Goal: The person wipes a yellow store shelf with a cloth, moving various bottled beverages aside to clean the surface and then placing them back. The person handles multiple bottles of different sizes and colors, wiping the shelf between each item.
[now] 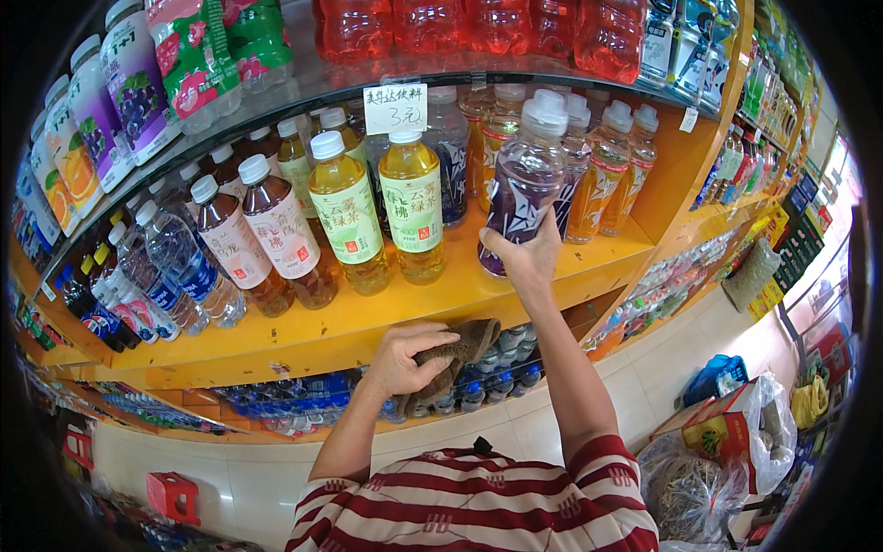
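My right hand (528,252) grips a dark purple drink bottle (526,176) with a clear cap, low on its body, over the front of the yellow shelf (469,276). Behind and right of it stand orange drink bottles (607,181). My left hand (414,359) holds a bunched brown cloth (463,345) just below the shelf's front edge. Left of the purple bottle, two green-labelled tea bottles (412,207) stand upright, and beside them are pink-labelled tea bottles (279,224). A handwritten price card (395,108) hangs above the green-labelled ones.
Red drink bottles (428,27) stand on the glass shelf above. Clear water bottles (196,269) are farther left. Bottles with blue caps (500,383) fill the level below. A red plastic stool (172,498) is on the floor at left; plastic bags (697,490) and a carton (717,441) lie at right.
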{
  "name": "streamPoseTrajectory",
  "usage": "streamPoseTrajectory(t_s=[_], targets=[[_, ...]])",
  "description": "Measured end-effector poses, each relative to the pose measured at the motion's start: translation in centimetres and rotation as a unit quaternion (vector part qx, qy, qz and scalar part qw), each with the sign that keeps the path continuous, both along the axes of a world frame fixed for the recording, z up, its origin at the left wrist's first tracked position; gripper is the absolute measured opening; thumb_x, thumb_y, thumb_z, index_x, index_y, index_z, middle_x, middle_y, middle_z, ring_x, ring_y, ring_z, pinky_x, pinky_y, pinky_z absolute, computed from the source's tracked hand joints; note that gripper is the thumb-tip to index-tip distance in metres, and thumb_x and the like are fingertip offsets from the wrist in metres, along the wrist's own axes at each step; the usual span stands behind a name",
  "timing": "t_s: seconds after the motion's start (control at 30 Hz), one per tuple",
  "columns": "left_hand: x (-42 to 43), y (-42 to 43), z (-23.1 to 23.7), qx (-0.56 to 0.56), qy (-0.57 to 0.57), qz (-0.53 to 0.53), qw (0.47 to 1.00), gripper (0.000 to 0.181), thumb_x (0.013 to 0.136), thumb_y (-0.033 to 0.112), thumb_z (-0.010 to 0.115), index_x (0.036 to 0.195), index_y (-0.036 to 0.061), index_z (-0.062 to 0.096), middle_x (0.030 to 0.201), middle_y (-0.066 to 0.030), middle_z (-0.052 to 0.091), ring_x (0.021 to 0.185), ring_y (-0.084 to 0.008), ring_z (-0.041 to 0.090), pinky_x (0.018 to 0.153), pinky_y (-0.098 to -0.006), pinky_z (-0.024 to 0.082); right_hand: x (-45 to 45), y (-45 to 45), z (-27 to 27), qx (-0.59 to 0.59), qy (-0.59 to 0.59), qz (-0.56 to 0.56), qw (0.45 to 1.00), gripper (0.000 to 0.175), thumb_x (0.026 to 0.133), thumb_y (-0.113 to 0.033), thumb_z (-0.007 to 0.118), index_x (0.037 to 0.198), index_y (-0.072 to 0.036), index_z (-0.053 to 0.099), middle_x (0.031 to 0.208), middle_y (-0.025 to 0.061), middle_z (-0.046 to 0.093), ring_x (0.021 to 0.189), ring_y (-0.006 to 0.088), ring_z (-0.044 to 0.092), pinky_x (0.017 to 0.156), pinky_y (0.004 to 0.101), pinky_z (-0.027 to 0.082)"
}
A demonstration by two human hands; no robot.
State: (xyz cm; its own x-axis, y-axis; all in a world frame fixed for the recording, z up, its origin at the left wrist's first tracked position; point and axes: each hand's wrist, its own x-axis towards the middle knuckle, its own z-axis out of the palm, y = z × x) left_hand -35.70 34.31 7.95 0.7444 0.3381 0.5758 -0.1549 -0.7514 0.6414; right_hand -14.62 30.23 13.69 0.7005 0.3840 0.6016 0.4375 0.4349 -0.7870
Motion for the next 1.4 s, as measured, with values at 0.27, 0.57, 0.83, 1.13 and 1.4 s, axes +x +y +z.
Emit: streamPoseTrajectory(t_s=[0.27, 0.57, 0.83, 1.13, 1.4], targets=[[0.0, -0.1, -0.4, -0.007, 0.019, 0.007, 1.0, 0.035, 0.064, 0.006, 0.072, 0.099, 0.0066, 0.07, 0.1, -0.0197, 0.066, 0.093, -0.0321, 0.065, 0.081, -0.0353, 0.052, 1.3, 2.3, -1.7, -0.083, -0.107, -0.154, 0.979, 0.075, 0.059, -0.026, 0.082, 0.112, 0.012, 0.045, 0.086, 0.0262, 0.061, 0.08, 0.0371, 0.062, 0.073, 0.0376, 0.049], [0.1, 0.0, -0.7, 0.013, 0.011, 0.012, 1.0, 0.036, 0.063, 0.006, 0.073, 0.098, 0.0059, 0.07, 0.1, -0.0204, 0.066, 0.091, -0.0326, 0.065, 0.08, -0.035, 0.052, -0.3, -0.7, -2.7, -0.201, -0.245, -0.301, 0.899, 0.072, 0.063, -0.032, 0.08, 0.115, 0.007, 0.047, 0.113, 0.0194, 0.05, 0.104, 0.0342, 0.048, 0.086, 0.041, 0.043], [0.2, -0.1, -0.5, 0.004, 0.0, 0.004, 1.0, 0.035, 0.062, 0.003, 0.073, 0.097, 0.0042, 0.069, 0.096, -0.0215, 0.066, 0.088, -0.0327, 0.066, 0.078, -0.034, 0.052, -0.2, -0.4, -3.2, -0.2, -0.222, -0.285, 0.911, 0.069, 0.066, -0.029, 0.077, 0.116, 0.007, 0.046, 0.111, 0.0195, 0.049, 0.104, 0.0349, 0.048, 0.085, 0.0414, 0.044], [0.1, -0.2, -0.2, 0.01, 0.013, 0.005, 1.0, 0.036, 0.062, 0.002, 0.073, 0.097, 0.0035, 0.069, 0.096, -0.022, 0.066, 0.088, -0.0328, 0.066, 0.078, -0.034, 0.052, -0.5, 0.0, -2.8, -0.225, -0.177, -0.279, 0.917, 0.068, 0.067, -0.027, 0.077, 0.116, 0.007, 0.045, 0.11, 0.0179, 0.045, 0.105, 0.0346, 0.045, 0.081, 0.0412, 0.046], [0.1, -0.3, 0.0, 0.019, 0.016, 0.012, 1.0, 0.037, 0.061, 0.002, 0.073, 0.097, 0.0029, 0.069, 0.095, -0.0218, 0.066, 0.087, -0.0323, 0.066, 0.077, -0.0345, 0.052, -0.7, 0.2, -2.9, -0.226, -0.163, -0.28, 0.919, 0.069, 0.066, -0.025, 0.078, 0.116, 0.006, 0.043, 0.112, 0.0183, 0.044, 0.106, 0.0352, 0.044, 0.081, 0.0416, 0.047]])
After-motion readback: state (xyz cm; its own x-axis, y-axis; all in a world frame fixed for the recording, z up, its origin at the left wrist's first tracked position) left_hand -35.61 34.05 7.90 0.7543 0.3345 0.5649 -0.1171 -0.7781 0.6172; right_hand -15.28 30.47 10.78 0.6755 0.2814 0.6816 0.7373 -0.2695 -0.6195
